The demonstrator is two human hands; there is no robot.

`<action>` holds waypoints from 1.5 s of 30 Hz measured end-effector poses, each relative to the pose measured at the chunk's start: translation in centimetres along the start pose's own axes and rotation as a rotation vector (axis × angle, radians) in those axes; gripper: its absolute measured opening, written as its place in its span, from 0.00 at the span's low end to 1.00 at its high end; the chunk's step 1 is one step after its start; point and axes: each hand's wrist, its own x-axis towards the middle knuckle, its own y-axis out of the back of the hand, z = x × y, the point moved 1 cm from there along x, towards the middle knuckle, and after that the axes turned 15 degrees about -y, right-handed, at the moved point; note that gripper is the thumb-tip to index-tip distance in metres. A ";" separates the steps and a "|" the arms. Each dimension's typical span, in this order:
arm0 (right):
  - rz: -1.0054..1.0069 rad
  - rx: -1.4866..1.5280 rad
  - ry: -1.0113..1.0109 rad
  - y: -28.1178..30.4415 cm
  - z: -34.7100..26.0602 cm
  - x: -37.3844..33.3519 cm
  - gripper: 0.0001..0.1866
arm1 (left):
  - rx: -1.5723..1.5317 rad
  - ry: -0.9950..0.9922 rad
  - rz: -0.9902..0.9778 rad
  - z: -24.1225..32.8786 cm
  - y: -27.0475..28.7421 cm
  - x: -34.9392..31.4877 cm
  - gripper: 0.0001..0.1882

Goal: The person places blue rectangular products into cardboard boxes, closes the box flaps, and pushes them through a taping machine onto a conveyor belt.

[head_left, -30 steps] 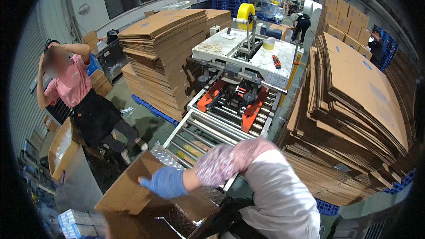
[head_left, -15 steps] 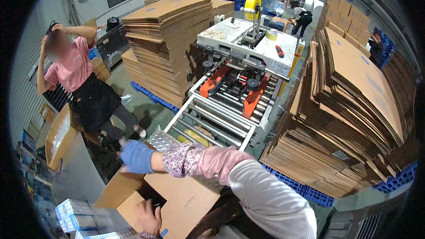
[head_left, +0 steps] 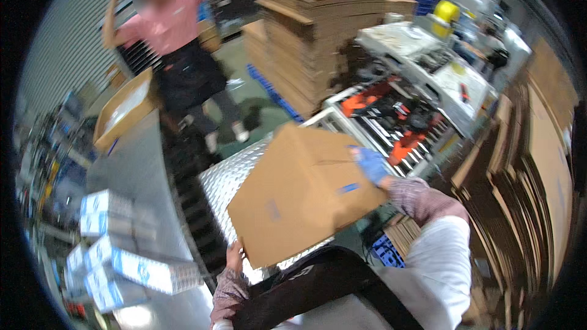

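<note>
A brown cardboard box (head_left: 293, 198) is in front of me, its large flat faces turned up toward me and its open side out of sight. My left hand (head_left: 235, 256) is bare and holds the box at its near left corner, fingers partly hidden behind the edge. My right hand (head_left: 370, 165), in a blue glove, grips the far right side of the box, its fingers lying against the cardboard and blurred. Below the box is a patterned metal plate (head_left: 223, 174).
Several white-and-blue cartons (head_left: 147, 269) lie on the metal table (head_left: 156, 189) at left. A person in pink (head_left: 168, 27) stands beyond. A roller machine (head_left: 422, 128) is ahead right. Stacks of flat cardboard (head_left: 318, 30) rise behind and at the right (head_left: 538, 165).
The box, earlier open at the lower left with my left hand at its opening, has been turned over and moved right. My gloved hand has come down onto it. The view has swung left.
</note>
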 end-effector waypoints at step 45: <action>-0.535 0.247 -0.186 -1.4 4.7 -3.9 0.20 | 1.107 -0.418 0.278 16.3 -5.6 2.2 0.35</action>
